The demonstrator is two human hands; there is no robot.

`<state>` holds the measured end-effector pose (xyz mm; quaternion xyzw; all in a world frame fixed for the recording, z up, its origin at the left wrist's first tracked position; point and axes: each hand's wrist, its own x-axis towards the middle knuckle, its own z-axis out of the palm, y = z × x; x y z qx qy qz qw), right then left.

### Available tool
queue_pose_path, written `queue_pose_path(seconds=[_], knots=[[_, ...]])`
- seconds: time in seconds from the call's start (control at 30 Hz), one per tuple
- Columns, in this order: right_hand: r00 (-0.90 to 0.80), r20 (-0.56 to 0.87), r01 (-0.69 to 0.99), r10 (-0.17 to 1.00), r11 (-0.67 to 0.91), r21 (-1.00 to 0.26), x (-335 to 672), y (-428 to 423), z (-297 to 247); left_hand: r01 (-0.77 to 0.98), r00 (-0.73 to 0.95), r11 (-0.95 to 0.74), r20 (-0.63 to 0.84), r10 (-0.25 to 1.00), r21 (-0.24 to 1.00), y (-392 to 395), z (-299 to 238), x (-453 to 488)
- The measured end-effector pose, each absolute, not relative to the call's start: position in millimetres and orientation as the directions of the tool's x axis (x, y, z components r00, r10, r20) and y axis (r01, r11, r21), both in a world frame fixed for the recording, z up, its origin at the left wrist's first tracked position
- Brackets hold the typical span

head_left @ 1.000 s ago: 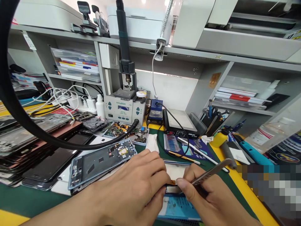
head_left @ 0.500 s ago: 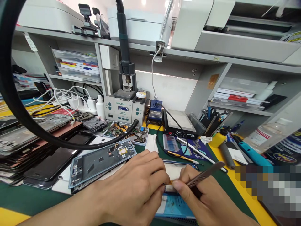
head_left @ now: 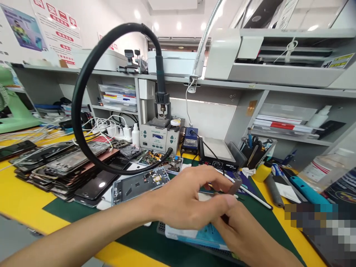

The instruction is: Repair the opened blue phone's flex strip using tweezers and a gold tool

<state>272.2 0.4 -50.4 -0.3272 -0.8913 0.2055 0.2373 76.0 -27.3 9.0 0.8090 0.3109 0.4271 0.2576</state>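
Observation:
My left hand reaches in from the lower left with its fingers curled, over a phone with a light blue face that lies on the green mat. What its fingertips press or pinch is hidden. My right hand comes in from the lower right, thumb against the left hand, closed on metal tweezers whose upper end sticks up behind the left fingers. The tweezer tips are hidden.
A bare phone frame lies just left of my hands, with a pile of dark phones further left. Behind stand a hot-air station with a looping black hose, a heating plate, a yellow bottle and a white stick tool.
The view has lifted and pulled back, showing more of the bench. The tweezers have swung from lying out to the right to standing behind my left fingers, which now cover the work spot.

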Motion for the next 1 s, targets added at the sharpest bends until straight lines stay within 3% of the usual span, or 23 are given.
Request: queue_pose_path(seconds=[0.33, 0.63, 1.0], knots=[[-0.675, 0.226, 0.502, 0.702, 0.662, -0.556, 276.1, -0.4, -49.3, 0.21, 0.44, -0.676, 0.549, 0.71, 0.706, -13.7, -8.8, 92.4], [-0.694, 0.101, 0.45, 0.713, 0.538, -0.713, 283.6, 6.0, -33.6, 0.194, 0.377, -0.581, 0.487, 0.788, 0.79, -12.3, -19.2, 81.7], [-0.688, 0.059, 0.472, 0.724, 0.508, -0.72, 284.0, 7.9, -29.8, 0.164, 0.363, -0.558, 0.476, 0.801, 0.813, -11.6, -24.0, 80.2]])
